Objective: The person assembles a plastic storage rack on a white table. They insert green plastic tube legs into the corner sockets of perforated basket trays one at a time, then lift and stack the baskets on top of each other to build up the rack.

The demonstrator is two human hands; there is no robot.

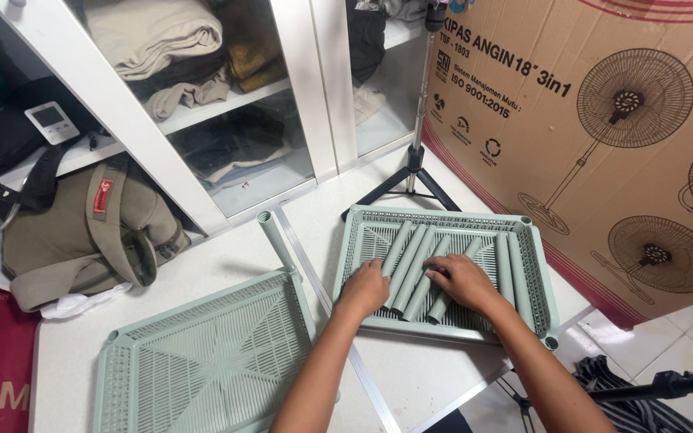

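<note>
Both hands lay on tubes (pixel 419 273) inside tray (pixel 541 273): left hand (pixel 365 289) curled over one, right hand (pixel 463 281) spread flat. Second tray (pixel 202 361) lay beside.

From my feed I see a white cabinet (pixel 202 152) with glass doors, folded clothes (pixel 162 36) stacked on its shelves. An olive backpack (pixel 82 232) slumps in the open compartment at left. A large cardboard box (pixel 603 120) printed with fan drawings leans at right, a black tripod (pixel 412 172) beside it. Pale floor tiles (pixel 683 337) show bottom right under even daylight.
</note>
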